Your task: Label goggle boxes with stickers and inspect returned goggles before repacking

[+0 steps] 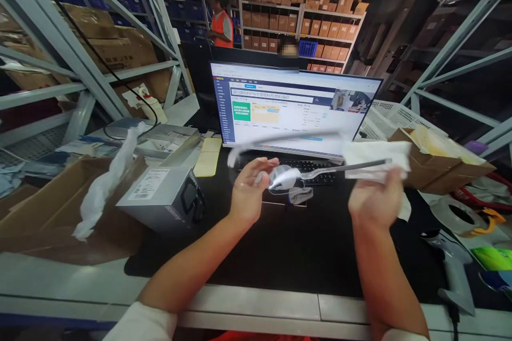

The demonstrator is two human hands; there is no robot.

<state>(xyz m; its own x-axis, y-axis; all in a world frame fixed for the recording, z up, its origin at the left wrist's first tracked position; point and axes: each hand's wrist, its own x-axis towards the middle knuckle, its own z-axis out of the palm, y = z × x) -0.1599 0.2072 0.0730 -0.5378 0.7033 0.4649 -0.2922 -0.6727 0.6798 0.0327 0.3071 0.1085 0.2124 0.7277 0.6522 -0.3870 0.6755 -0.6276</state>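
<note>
My left hand (248,187) is raised over the black desk mat (280,240), fingers curled around a clear plastic bag (286,177) with something pale in it. My right hand (376,200) is lifted to the right of it, fingers closed on a white sheet or pouch (376,160) that is smeared by motion. A thin dark strip (352,167) runs between the two hands. Behind the hands are a keyboard (320,177) and a monitor (294,106) showing a web page.
A grey boxed unit (164,192) and an open cardboard box (52,208) with white wrap stand at left. A yellow pad (208,157) lies by the monitor. A barcode scanner (454,272) and tape roll (460,216) lie at right, beside another carton (436,162). A person in an orange vest (221,24) stands among the shelves.
</note>
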